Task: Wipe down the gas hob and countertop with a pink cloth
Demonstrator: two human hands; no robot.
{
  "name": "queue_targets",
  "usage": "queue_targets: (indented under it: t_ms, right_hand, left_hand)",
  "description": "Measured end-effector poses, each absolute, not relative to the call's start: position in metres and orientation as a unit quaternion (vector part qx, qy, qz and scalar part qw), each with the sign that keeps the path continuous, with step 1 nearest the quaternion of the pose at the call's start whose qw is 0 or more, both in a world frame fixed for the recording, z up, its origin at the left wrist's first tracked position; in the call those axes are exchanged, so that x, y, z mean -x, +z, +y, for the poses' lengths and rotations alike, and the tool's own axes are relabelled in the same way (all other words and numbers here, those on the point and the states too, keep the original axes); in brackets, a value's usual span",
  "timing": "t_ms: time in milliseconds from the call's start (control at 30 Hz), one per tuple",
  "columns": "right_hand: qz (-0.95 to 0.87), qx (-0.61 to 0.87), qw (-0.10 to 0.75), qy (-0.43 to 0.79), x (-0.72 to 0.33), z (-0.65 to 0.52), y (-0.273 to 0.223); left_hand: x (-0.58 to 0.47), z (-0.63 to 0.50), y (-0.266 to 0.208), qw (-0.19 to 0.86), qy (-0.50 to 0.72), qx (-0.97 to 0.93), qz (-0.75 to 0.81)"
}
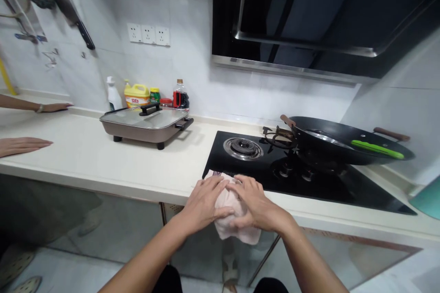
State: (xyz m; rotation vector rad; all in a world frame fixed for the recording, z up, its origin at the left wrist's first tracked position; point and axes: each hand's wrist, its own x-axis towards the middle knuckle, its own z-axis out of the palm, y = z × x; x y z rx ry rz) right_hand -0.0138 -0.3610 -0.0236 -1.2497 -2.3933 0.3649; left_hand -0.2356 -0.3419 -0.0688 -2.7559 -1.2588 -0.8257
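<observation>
A pale pink cloth [252, 236] is bunched at the front edge of the counter, beside the near left corner of the black gas stove [220, 160]. My left hand [203, 200] grips it from the left, fingers curved over the top. From the other side my right hand [258, 203] holds the same cloth, thumb and fingers curled round it. Part of the cloth hangs below my hands in front of the cabinet. Just beyond my hands lies the left burner [243, 148] of the stove, with no burner grate around it.
A large wok [330, 126] with a green-handled utensil [378, 149] stands on the stove's right side, beside a loose burner grate [277, 137]. Left is a lidded electric pan [137, 132], with bottles [137, 96] behind it. Another person's hands [25, 145] rest on the counter [85, 165].
</observation>
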Motion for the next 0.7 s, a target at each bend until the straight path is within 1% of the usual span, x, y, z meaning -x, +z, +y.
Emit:
queue_targets:
  t_ms: [67, 133, 167, 200, 233, 300, 400, 567, 700]
  right_hand:
    - [-0.792, 0.403, 0.389, 0.243, 0.021, -0.354, -0.006]
    - [-0.641, 0.298, 0.572, 0.416, 0.044, -0.342, 0.012]
    - [-0.541, 0.219, 0.630, 0.512, 0.059, -0.334, 0.019]
    - [-0.436, 0.137, 0.660, 0.596, 0.075, -0.324, 0.023]
    - [-0.336, 0.066, 0.674, 0.655, 0.090, -0.315, 0.026]
    - [-0.156, -0.007, 0.685, 0.712, 0.113, -0.295, 0.024]
    - [0.005, 0.006, 0.697, 0.717, 0.117, -0.274, 0.007]
    - [0.027, 0.013, 0.706, 0.708, 0.074, -0.275, -0.013]
    - [0.008, 0.041, 0.696, 0.717, 0.053, -0.286, -0.018]
  left_hand:
    - [0.234, -0.342, -0.071, 0.044, -0.267, 0.876, -0.399]
    - [0.232, -0.342, -0.073, 0.071, -0.275, 0.873, -0.396]
    - [0.231, -0.342, -0.074, 0.078, -0.281, 0.871, -0.395]
    - [0.230, -0.341, -0.075, 0.082, -0.288, 0.870, -0.393]
    - [0.229, -0.341, -0.076, 0.084, -0.297, 0.867, -0.392]
    - [0.229, -0.340, -0.079, 0.091, -0.314, 0.860, -0.391]
    - [0.231, -0.338, -0.084, 0.114, -0.321, 0.856, -0.389]
    - [0.235, -0.338, -0.089, 0.171, -0.294, 0.862, -0.376]
    - [0.235, -0.338, -0.088, 0.184, -0.280, 0.866, -0.372]
